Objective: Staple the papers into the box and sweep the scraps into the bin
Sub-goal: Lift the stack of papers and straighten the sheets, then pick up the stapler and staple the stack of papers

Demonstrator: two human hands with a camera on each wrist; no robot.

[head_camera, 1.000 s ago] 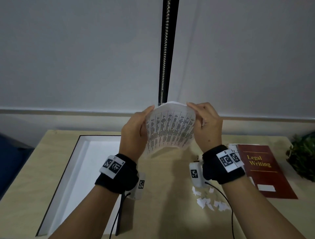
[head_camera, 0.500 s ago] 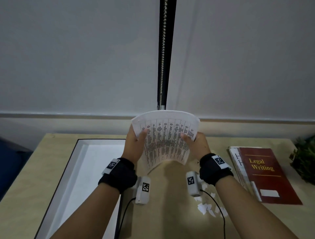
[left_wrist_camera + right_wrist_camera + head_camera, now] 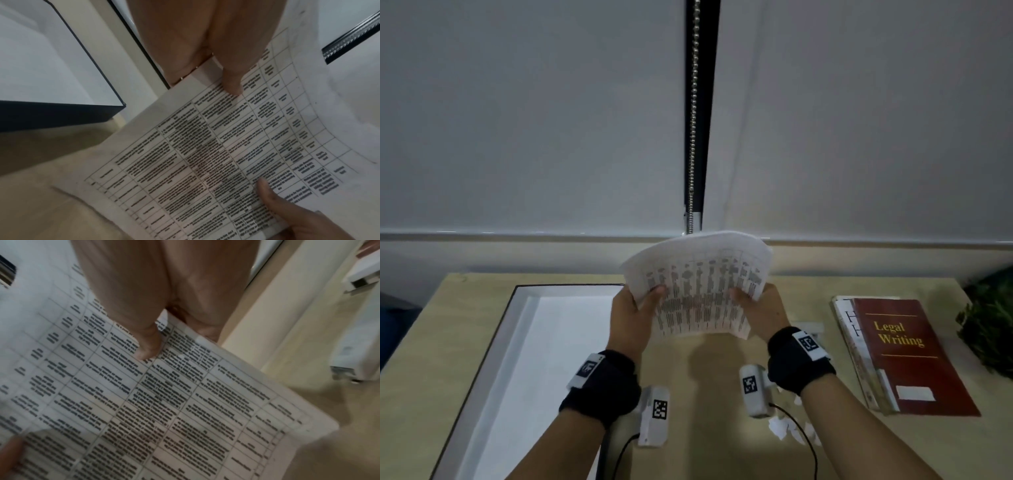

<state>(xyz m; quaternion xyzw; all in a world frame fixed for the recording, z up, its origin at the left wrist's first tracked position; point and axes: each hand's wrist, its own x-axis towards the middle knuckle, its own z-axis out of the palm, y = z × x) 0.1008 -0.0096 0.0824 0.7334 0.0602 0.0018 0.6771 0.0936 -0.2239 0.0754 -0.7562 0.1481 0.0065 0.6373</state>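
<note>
A printed sheaf of papers [image 3: 698, 284] is held above the desk, bowed and tilted away from me. My left hand [image 3: 640, 305] pinches its left edge, thumb on the printed face [image 3: 232, 81]. My right hand [image 3: 753, 305] pinches the right edge the same way [image 3: 148, 345]. The open white box [image 3: 517, 342] with a dark rim lies on the desk to the left, below the left hand. White paper scraps [image 3: 787, 428] lie under my right forearm. A white stapler [image 3: 357, 345] sits on the desk right of the papers, partly hidden behind my right wrist in the head view. No bin shows.
A red book titled Legal Writing [image 3: 904, 353] lies on other papers at the right. A green plant [image 3: 989, 318] stands at the desk's right edge. A wall and a blind chain [image 3: 693, 120] rise behind the desk.
Both hands slid from the top of the sheaf down to its side edges. The papers came lower toward the desk and tilted further back.
</note>
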